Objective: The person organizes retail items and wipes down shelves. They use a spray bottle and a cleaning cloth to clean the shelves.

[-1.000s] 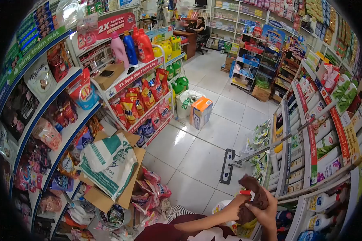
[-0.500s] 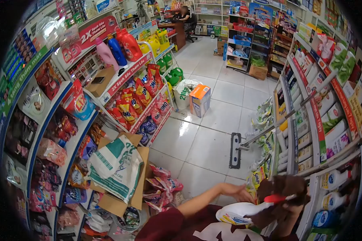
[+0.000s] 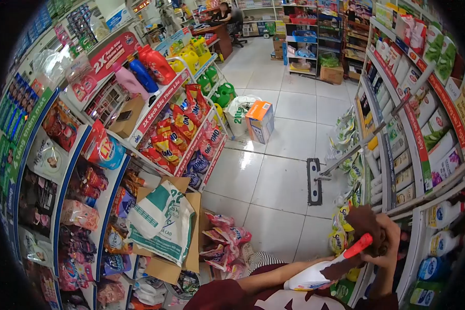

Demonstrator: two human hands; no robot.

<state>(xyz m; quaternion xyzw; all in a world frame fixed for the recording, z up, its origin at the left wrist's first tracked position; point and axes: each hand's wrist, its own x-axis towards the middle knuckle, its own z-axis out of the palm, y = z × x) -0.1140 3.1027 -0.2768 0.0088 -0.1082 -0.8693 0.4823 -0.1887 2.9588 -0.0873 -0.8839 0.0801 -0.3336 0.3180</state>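
A dark maroon shirt (image 3: 222, 297) fills the lower centre of the frame, with large white lettering (image 3: 289, 300) across its chest. Its sleeves end short, and the arms are bare down to the right hand (image 3: 386, 240). Just above the shirt shows a patch of black-and-white striped fabric (image 3: 263, 257).

Red-capped white bottle (image 3: 311, 279), tilted cap-up, brown cloth (image 3: 366, 221) bunched beside its cap

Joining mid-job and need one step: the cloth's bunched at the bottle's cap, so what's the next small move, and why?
Probably slide the brown cloth down from the red cap along the white bottle: the right hand bunches it at the cap end, while the bottle's body lies uncovered.
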